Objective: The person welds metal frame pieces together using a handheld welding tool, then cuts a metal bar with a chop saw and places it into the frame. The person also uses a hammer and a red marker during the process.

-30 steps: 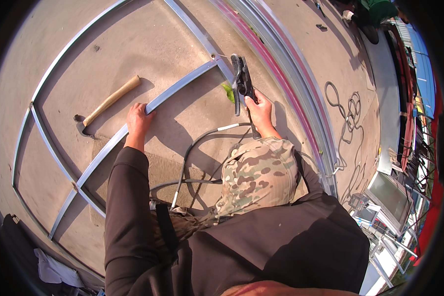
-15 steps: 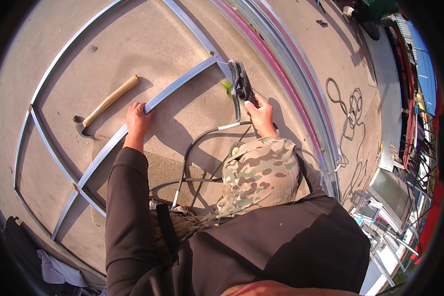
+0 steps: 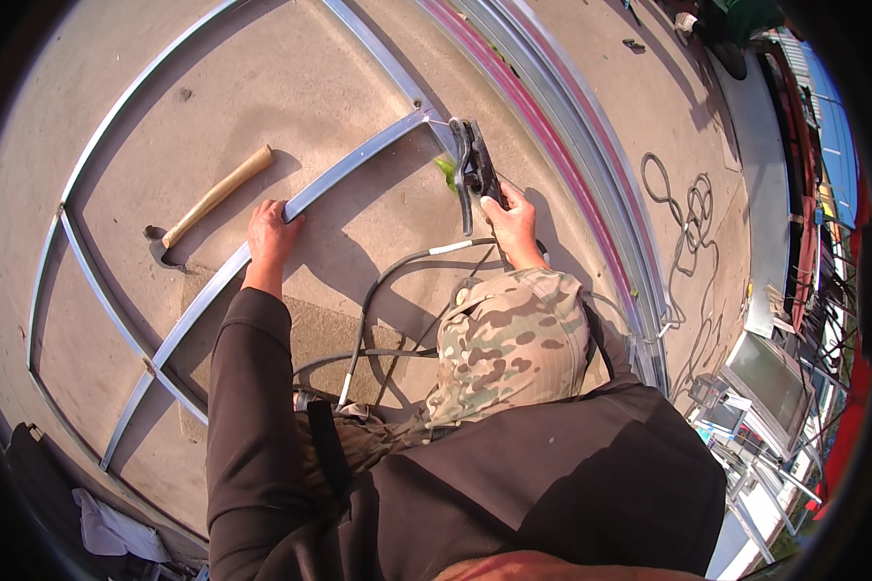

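Observation:
My left hand (image 3: 273,232) is closed around a grey metal bar (image 3: 354,167) of a frame lying on the concrete. In my right hand (image 3: 515,229) is a black welding electrode holder (image 3: 473,172), gripped by its handle. A thin rod runs from its jaws to the corner where that bar meets a long metal rail (image 3: 373,48). A tiny bright spot shows at the rod's tip. A black cable (image 3: 383,276) with white bands loops near my right hand and knee. Something small and yellow-green (image 3: 445,172) lies beside the holder.
A hammer (image 3: 218,196) with a wooden handle lies inside the frame. Long grey and purplish profiles (image 3: 591,145) run along the right. Beyond them lies a tangled cord (image 3: 693,218). Window frames (image 3: 770,382) and scrap pile up at lower right. Another person (image 3: 736,24) is at the far right.
Almost nothing differs. Both hands keep their places, and the rod's tip stays at the same corner.

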Tool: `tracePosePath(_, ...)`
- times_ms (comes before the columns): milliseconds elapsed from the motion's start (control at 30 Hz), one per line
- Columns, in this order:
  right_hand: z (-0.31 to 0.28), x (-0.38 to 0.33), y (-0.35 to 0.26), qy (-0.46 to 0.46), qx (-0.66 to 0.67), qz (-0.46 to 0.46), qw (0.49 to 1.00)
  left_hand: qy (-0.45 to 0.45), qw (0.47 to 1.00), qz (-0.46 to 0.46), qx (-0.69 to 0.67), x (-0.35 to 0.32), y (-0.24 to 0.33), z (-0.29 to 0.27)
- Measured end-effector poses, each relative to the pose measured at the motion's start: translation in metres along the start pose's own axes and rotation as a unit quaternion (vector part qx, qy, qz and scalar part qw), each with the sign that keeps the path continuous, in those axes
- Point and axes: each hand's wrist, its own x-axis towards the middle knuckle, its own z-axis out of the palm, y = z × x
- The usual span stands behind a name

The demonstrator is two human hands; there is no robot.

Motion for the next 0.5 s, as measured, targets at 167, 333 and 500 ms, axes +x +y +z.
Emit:
tracePosePath(167, -0.001, 0.001, 0.002, 0.001, -0.021, 0.01, 1.0, -0.019, 1.0, -0.014, 0.003, 0.0, 0.002, -0.003)
tracePosePath(333, 0.001, 0.0, -0.004, 0.001, 0.03, -0.013, 0.999, -0.007, 1.0, 0.003, -0.004, 0.0, 0.001, -0.004)
tracePosePath(500, 0.002, -0.002, -0.011, -0.005, 0.02, 0.036, 0.999, 0.003, 1.0, -0.002, -0.009, 0.0, 0.001, -0.002)
